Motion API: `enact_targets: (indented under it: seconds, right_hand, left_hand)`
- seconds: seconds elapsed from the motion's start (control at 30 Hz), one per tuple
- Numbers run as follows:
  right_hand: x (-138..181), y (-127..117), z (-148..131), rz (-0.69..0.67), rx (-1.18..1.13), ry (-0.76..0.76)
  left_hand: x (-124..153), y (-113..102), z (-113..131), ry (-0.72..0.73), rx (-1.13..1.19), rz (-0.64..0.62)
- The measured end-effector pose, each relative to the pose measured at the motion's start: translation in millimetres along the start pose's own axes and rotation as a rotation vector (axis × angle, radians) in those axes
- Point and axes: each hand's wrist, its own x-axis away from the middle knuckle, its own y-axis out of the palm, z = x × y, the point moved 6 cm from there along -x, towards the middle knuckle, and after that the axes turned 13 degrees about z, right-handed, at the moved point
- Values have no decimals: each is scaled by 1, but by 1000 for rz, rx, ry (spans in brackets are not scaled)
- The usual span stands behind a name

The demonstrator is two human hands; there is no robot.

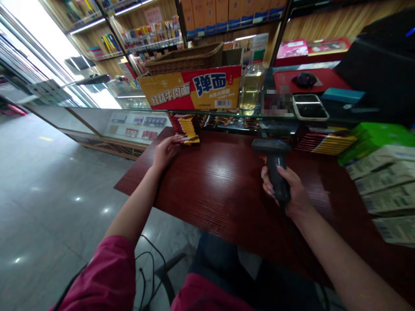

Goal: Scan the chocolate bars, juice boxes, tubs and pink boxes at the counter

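My right hand (293,190) is wrapped round the handle of a black barcode scanner (277,172), held over the dark red wooden desk (220,185) with its head pointing away from me. A cable runs from the handle down toward my lap. At the far left of the desk, my left hand (166,151) has its fingers closed at the near edge of a stack of red and yellow packets (186,126), pinching a packet at the bottom front. Exactly how the fingertips meet that packet is too small to tell.
Behind the desk, a glass counter (214,115) carries a noodle carton (194,90), a bottle of yellowish liquid (251,84), a phone (310,107) and a mouse (304,79). On the right lie more packets (324,141), a green package (376,138) and stacked pale boxes (385,185).
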Motion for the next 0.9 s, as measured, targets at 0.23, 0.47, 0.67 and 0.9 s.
enact_targets:
  seconds: [0.23, 0.47, 0.67, 0.9]
  right_hand:
    - [-1, -1, 4, -39, 91, -5]
    - [1, 1, 4, -20, 78, 23]
    - [0, -1, 3, -16, 36, 47]
    - [-6, -12, -7, 56, -5, -96]
  left_hand:
    - [-5, 3, -42, -36, -283, -103]
    - [-2, 7, -33, 56, -388, -100]
    - [8, 13, -23, 58, -424, -214]
    - [6, 11, -3, 141, -448, -143]
